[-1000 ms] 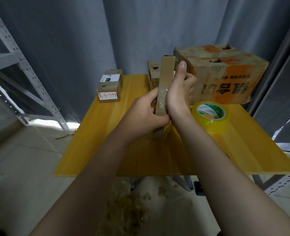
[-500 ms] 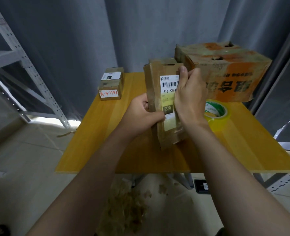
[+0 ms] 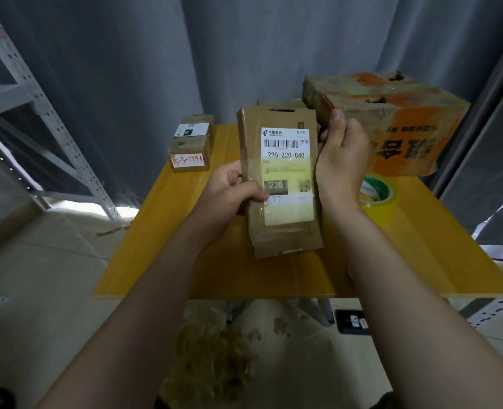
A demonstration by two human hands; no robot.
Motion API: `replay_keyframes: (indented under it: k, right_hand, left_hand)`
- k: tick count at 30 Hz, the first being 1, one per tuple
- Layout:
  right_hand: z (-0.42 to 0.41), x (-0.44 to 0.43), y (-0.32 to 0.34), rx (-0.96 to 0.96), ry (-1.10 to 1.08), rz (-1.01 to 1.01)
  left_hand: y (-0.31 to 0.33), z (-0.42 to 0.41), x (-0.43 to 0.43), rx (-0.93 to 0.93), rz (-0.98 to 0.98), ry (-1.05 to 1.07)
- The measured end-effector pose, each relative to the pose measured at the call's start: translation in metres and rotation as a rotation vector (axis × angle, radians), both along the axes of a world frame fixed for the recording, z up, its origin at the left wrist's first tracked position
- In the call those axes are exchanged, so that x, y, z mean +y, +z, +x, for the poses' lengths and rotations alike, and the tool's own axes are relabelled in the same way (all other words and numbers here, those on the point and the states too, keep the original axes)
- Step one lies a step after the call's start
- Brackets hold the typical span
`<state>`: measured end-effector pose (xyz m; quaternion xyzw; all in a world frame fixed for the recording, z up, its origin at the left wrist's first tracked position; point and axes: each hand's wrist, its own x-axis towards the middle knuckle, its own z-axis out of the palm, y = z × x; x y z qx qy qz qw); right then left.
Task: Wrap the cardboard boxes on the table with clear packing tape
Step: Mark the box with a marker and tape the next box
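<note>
I hold a flat cardboard box (image 3: 279,231) upright above the yellow table (image 3: 274,278), its white shipping label facing me. My left hand (image 3: 232,193) grips its left edge, thumb across the label. My right hand (image 3: 340,160) holds the right edge, fingers curled behind and thumb pointing up. A roll of clear packing tape (image 3: 377,196) with a green-and-white core lies on the table just right of my right wrist. A large worn orange-printed box (image 3: 392,125) stands at the back right. A small labelled box (image 3: 192,147) sits at the back left.
Grey curtains hang behind the table. A metal shelf frame (image 3: 38,113) stands to the left. Another small box top (image 3: 282,103) peeks out behind the held one. Crumpled tape scraps (image 3: 215,349) and a dark device (image 3: 352,321) lie on the floor below.
The box turned from edge-on to label side facing me. My right hand slid from the top edge to the right side; my left thumb came across the label.
</note>
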<state>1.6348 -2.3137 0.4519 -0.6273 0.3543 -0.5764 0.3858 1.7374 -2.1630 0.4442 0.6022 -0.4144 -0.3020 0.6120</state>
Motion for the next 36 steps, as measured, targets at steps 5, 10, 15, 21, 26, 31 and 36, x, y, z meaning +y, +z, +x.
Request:
replay_keyframes:
  k: [5, 10, 15, 21, 26, 31, 36]
  right_hand:
    - [0.002, 0.008, 0.011, 0.046, 0.258, 0.233]
    - [0.005, 0.016, 0.012, 0.131, 0.391, 0.207]
    - [0.009, 0.022, 0.012, 0.077, 0.377, 0.172]
    - [0.008, 0.034, 0.022, 0.109, 0.363, 0.146]
    - [0.009, 0.042, 0.021, 0.222, 0.275, 0.092]
    - [0.010, 0.041, 0.016, 0.222, 0.209, -0.015]
    - [0.007, 0.033, 0.009, -0.004, 0.108, -0.019]
  left_hand:
    - [0.001, 0.003, -0.002, 0.081, -0.053, 0.136]
    - [0.002, 0.008, -0.008, -0.100, 0.026, 0.351]
    - [-0.002, 0.003, -0.012, -0.352, 0.208, 0.314]
    - [-0.007, -0.006, -0.020, -0.417, 0.260, 0.292]
    - [-0.008, -0.021, -0.025, -0.380, 0.243, 0.299]
    - [-0.003, -0.022, -0.021, -0.395, 0.262, 0.271]
    - [-0.001, -0.019, -0.019, -0.420, 0.239, 0.226]
